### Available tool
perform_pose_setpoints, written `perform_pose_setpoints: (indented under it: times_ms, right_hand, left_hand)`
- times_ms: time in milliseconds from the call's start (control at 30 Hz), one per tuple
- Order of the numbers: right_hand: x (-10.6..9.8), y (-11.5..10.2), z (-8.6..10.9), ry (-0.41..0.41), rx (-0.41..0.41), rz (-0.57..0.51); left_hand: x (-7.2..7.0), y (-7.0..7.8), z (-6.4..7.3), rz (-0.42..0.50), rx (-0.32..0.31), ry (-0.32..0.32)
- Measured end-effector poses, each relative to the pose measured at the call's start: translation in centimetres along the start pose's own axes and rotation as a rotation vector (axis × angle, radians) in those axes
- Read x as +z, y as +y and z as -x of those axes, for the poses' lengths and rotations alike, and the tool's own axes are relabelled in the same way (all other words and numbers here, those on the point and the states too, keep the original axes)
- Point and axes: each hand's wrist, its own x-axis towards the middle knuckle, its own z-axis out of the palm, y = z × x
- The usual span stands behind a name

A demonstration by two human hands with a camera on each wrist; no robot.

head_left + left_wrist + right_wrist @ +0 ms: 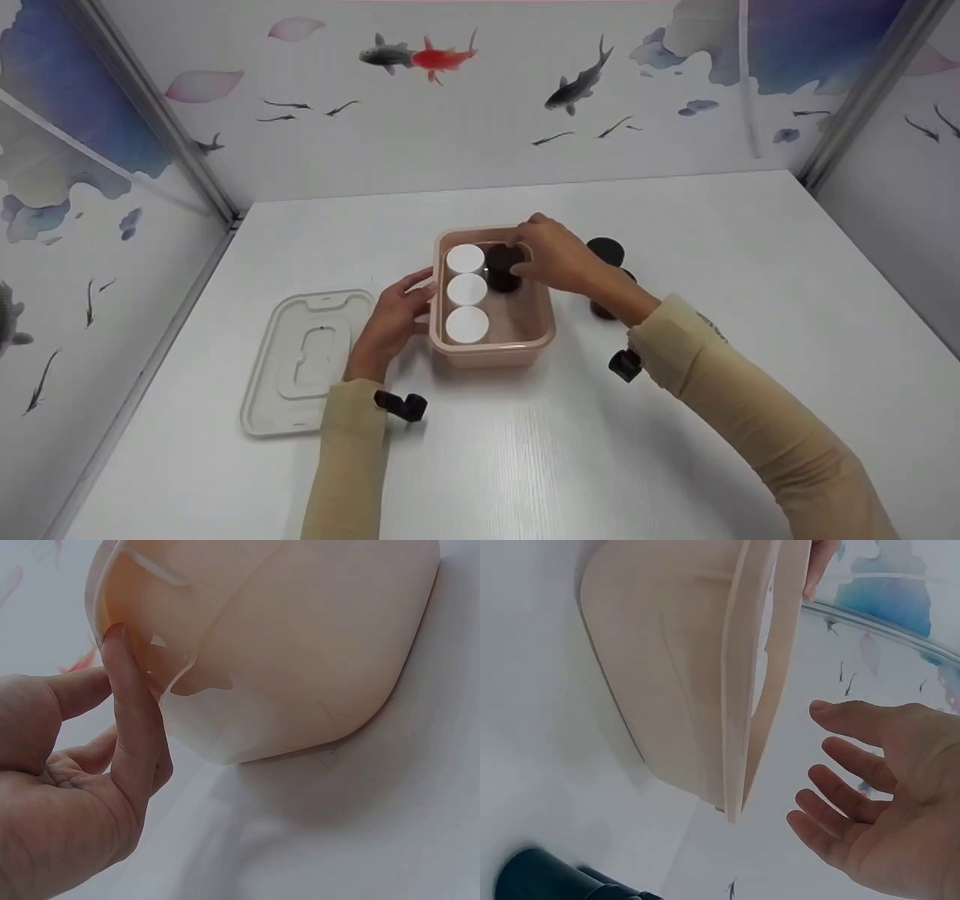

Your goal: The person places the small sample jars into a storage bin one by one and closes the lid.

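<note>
White tabletop [525, 450] with a faint wood grain runs out in front of me, and my two beige sleeves come in over its near edge, each wrist carrying a small black camera.

To my left lies a clear plastic lid [304, 364], flat on the surface and apart from everything else. My left hand [394, 319] rests just past it, fingers fairly straight and relaxed, with the fingertips [120, 641] touching the rim on the left side of the pink box [491, 352]; it steadies the box rather than clutching it.

That pink box stands open near the middle of the table. Along its left wall sits a row of three white jars [466, 291], lids up, one behind the other. Beside the farthest of them, in the back of the box, stands a black jar [502, 271]. My right hand [555, 255] hovers over it from above; in the head view the fingers seem to reach the jar's top, but the wrist view shows them spread and loose, so I cannot tell for sure whether I am pinching it or only touching it.

Just right of the box, partly behind my right forearm, more black jars [606, 251] stand on the table.

Beyond, the tabletop ends at white walls painted with fish, a red one [442, 56] among dark ones, pink petals and blue washes, joined at the corners by grey metal posts [161, 124].
</note>
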Motion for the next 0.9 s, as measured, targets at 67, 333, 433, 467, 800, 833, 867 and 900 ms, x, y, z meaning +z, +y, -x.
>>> perform_pose_setpoints:
  times_ms: [67,333,433,467,800,833,867,900]
  right_hand:
    - [-0.1,0.0,0.6,0.030,0.007,-0.036]
    - [0.0,0.9,3.2,0.159,-0.029,-0.139]
    - [-0.1,1.5,4.4,0.180,-0.037,-0.148]
    - [-0.1,1.8,4.8,0.182,-0.038,-0.150]
    - [-0.2,5.6,7.6,0.309,-0.060,-0.235]
    - [-0.2,6.2,7.8,0.317,-0.054,-0.245]
    - [-0.3,6.8,7.8,0.323,-0.050,-0.256]
    - [-0.3,7.4,7.9,0.325,-0.044,-0.270]
  left_hand:
    - [0.0,0.0,0.0,0.000,0.004,-0.003]
    - [-0.1,-0.1,0.0,-0.002,-0.008,0.005]
    - [-0.1,-0.1,0.0,-0.002,-0.007,0.002]
    - [-0.1,-0.1,0.0,0.000,-0.007,0.000]
    - [-0.1,-0.1,0.1,0.006,-0.005,0.008]
    - [0.0,-0.1,0.1,0.005,-0.006,0.009]
    - [0.0,-0.1,0.1,0.000,-0.005,0.010]
    - [0.0,-0.1,0.0,-0.006,-0.005,0.011]
